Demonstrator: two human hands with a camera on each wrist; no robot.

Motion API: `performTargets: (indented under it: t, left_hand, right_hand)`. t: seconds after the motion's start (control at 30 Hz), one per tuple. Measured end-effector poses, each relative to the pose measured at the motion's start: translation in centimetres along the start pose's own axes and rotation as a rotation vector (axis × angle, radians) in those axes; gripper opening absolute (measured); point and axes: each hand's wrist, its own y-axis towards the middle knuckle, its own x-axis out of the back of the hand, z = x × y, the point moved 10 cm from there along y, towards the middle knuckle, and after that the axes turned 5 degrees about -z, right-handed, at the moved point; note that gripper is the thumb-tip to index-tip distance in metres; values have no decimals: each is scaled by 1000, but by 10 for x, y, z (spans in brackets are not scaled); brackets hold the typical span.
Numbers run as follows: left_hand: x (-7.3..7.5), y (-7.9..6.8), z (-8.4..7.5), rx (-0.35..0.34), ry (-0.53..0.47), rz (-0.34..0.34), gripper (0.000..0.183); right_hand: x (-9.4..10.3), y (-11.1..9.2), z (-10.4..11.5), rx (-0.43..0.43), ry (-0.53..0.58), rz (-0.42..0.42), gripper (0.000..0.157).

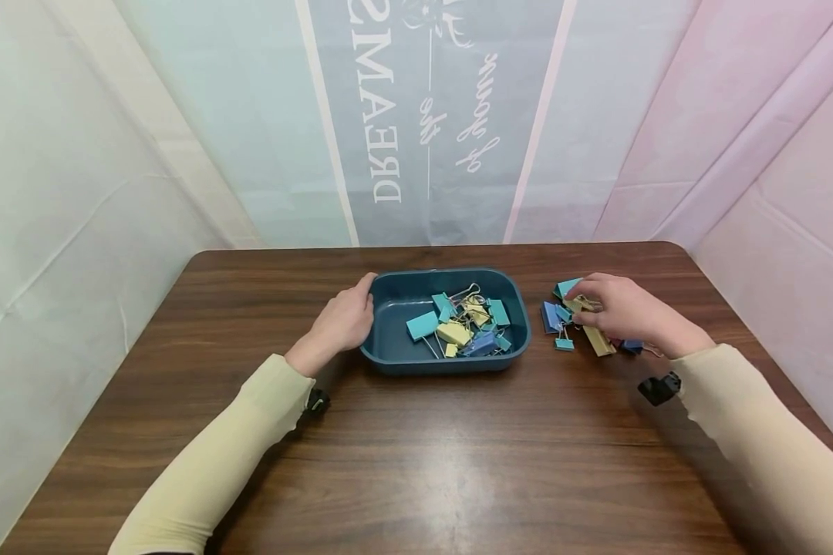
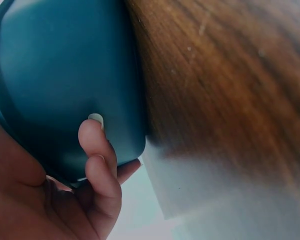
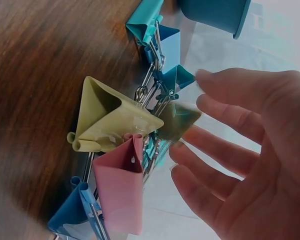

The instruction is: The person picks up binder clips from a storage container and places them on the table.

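Note:
A dark teal plastic bin (image 1: pixel 437 368) stands on the table, with teal, yellow and blue binder clips inside, mostly toward its right half. My left hand (image 1: pixel 343 317) grips the bin's left end; in the left wrist view, curled fingers (image 2: pixel 96 137) lie against its outer wall. Right of the bin, my right hand (image 1: pixel 628 308) is over a loose pile of binder clips, partly hiding it. In the right wrist view, its fingers are spread and loosely bent beside a yellow binder clip (image 3: pixel 110 120), a pink binder clip (image 3: pixel 119 185) and a small teal binder clip (image 3: pixel 179 79). Whether a fingertip touches one I cannot tell.
The brown wooden table (image 1: pixel 416 455) ends at a back edge close behind the bin. A printed curtain (image 1: pixel 451 208) hangs beyond it, and pale cloth (image 1: pixel 791 254) hangs on the right side. A blue binder clip (image 3: pixel 72 212) lies at the pile's near end.

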Motion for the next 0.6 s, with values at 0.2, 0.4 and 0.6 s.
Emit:
performTargets:
  t: [0.2, 0.4, 0.6]
  left_hand:
    - [0, 0, 0, 5, 2, 5, 47]
    - [0, 0, 2, 2, 14, 0, 47]
    - [0, 1, 1, -3, 20, -4, 47]
  right_hand:
    - [6, -1, 1, 1, -3, -33, 31]
    - [7, 4, 5, 0, 31, -98, 31]
    - [9, 12, 20, 16, 80, -172, 30]
